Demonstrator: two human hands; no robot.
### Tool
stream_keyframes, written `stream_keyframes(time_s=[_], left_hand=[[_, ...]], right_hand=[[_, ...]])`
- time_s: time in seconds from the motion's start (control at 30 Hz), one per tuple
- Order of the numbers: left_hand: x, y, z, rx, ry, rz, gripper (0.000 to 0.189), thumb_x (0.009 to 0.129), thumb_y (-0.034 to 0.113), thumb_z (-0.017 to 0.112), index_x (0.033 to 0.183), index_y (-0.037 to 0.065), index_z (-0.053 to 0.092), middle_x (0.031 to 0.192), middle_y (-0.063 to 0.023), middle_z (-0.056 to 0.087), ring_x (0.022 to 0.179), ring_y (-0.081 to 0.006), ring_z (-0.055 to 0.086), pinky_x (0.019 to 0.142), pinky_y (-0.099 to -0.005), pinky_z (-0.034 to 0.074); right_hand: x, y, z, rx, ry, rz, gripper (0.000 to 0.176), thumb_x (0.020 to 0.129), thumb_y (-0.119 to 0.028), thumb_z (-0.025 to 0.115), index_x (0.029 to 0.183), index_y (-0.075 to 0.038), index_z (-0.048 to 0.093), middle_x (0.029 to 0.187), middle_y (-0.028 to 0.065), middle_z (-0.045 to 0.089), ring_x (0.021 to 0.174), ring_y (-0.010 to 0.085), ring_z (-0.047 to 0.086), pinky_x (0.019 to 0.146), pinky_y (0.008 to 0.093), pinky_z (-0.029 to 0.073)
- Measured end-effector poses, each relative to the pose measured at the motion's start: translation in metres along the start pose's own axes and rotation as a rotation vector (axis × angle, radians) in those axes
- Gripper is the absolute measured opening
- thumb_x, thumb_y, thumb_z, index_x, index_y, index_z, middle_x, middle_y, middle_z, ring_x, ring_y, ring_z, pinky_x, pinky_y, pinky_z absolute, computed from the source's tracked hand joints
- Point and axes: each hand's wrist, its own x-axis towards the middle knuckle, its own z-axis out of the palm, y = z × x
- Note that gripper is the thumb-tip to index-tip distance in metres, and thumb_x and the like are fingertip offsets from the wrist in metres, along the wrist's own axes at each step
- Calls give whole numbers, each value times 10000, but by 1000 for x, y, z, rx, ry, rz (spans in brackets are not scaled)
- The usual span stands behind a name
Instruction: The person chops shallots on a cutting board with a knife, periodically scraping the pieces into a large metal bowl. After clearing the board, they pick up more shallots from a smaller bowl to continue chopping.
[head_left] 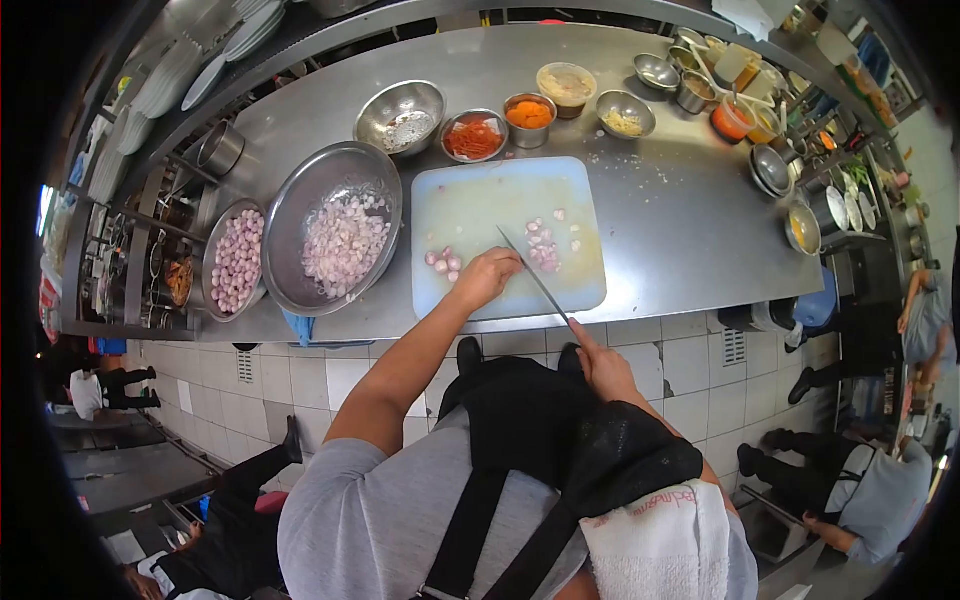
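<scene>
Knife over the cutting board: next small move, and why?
Perhaps one short slice with the knife, left hand tucked back: that hand sits close beside it, the right hand holds it, and whole-looking shallots lie on the cutting board.

The slim knife (540,282) slants across the near edge of the white cutting board (475,200), tip pointing far-left. Left of it, about 5 round, purplish shallots (443,264) cluster; right, paler shallot pieces (543,255) lie loosely heaped.

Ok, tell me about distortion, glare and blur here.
Head view: strong fisheye, steel counter bowing at its far edge, frame corners black; same view: pale glare on the counter right of the cutting board; same view: knife outlined without obvious blur.
</scene>
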Motion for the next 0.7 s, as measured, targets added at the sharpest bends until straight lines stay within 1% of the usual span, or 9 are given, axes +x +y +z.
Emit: stream_keyframes(time_s=[0.1,0.17,0.23,0.3,0.37,0.43,0.5,0.57,0.7], left_hand=[[1,5,3,0,34,-9,134,888,-33,755,996,29,802,1125,-97,771,1055,-305,745,923,-409,624],[2,4,2,-3,63,2,141,882,-39,753,995,30,802,1124,-97,769,1047,-305,746,917,-411,625],[0,3,3,11,40,0,133,884,-9,744,994,44,797,1129,-75,763,1069,-286,736,912,-412,629],[-1,4,5,16,55,-3,130,885,-10,740,990,44,797,1130,-76,762,1071,-285,736,911,-411,629],[0,5,1,27,62,6,128,885,-10,736,985,44,796,1131,-77,761,1072,-284,736,911,-411,629],[-1,4,2,27,37,-5,110,895,3,738,980,40,798,1131,-77,762,1066,-286,738,908,-411,629],[-2,3,3,26,60,-5,116,888,-4,739,978,40,797,1128,-77,762,1061,-288,739,907,-411,630],[-1,3,3,19,74,10,122,882,-12,739,976,41,796,1126,-77,763,1056,-290,740,905,-410,630],[-2,4,4,18,73,8,124,884,-22,747,981,37,796,1119,-83,767,1048,-298,741,898,-412,631]], right_hand=[[-3,-15,-16,-32,-12,6,685,1120,-268,568,1732,-379,283,873,259,725,808,493,723,751,614,566],[-1,1,10,-9,-2,12,681,1118,-264,571,1730,-374,293,870,256,724,806,490,723,747,611,566],[1,-3,2,2,2,10,677,1117,-260,575,1728,-369,304,868,254,722,804,488,722,744,609,566],[-2,-12,-6,-13,3,12,672,1116,-255,574,1726,-364,313,876,254,725,807,488,721,746,605,566],[-1,0,13,24,18,7,666,1116,-254,574,1723,-363,322,878,253,726,807,488,720,751,606,566],[0,-6,5,53,32,2,661,1116,-254,573,1721,-362,330,880,253,726,808,488,719,757,606,566],[-2,-13,-7,2,-6,16,670,1116,-249,571,1724,-366,317,884,250,727,811,484,718,764,605,565],[-4,-1,9,39,1,10,667,1116,-249,570,1724,-365,321,884,250,727,813,484,719,763,606,564],[-7,-12,-10,25,-8,13,666,1118,-254,565,1725,-364,314,887,255,725,817,483,720,761,607,562]])
